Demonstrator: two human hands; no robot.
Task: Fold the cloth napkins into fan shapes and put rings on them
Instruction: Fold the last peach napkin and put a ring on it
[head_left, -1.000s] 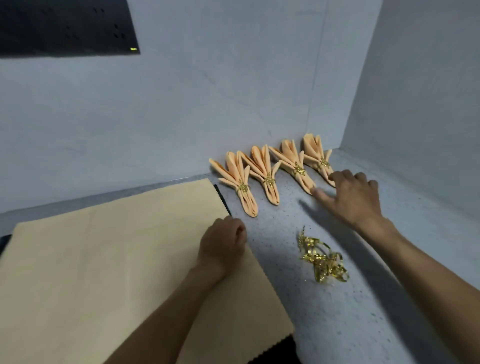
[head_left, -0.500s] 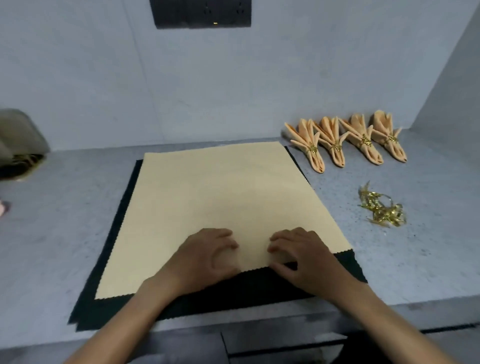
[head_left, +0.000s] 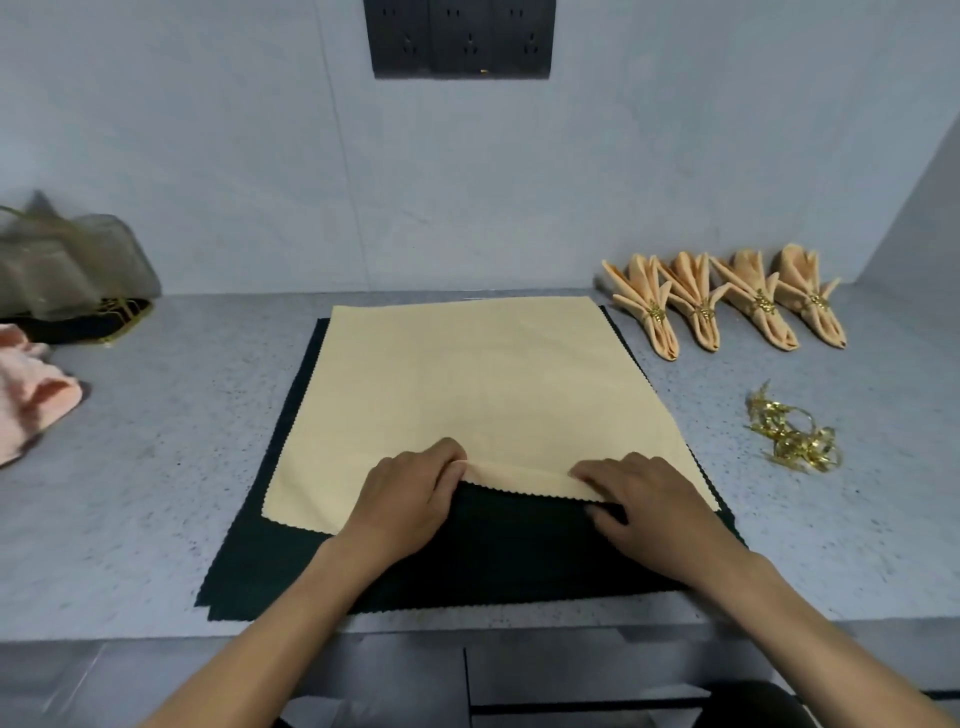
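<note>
Both hands' grips, left hand and right hand, pinch the scalloped cream napkin.

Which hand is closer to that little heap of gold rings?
The right hand. It pinches the near edge of the cream napkin, with the gold rings off to its right on the counter. The left hand grips the same edge farther left, beyond the right hand.

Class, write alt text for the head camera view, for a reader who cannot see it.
Both hands, left hand and right hand, pinch up the near edge of a flat beige napkin lying on a dark cloth. Four ringed fan napkins and loose gold rings lie to the right.
</note>
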